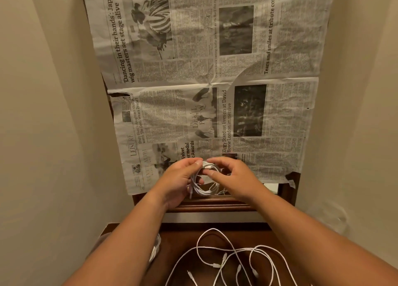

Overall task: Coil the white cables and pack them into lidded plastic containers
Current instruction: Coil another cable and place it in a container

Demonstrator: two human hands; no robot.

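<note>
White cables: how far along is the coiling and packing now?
Done: nothing packed can be seen. In hand: one coiled cable, which looks nearly wound, is held by the left hand and right hand. Left: several loose cables lie tangled on the wooden surface below. No container is clearly in view.

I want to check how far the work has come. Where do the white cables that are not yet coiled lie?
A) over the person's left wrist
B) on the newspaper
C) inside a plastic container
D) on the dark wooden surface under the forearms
D: the loose cables lie spread on the wooden surface, while the left hand and right hand hold one coil above the newspaper.
</note>
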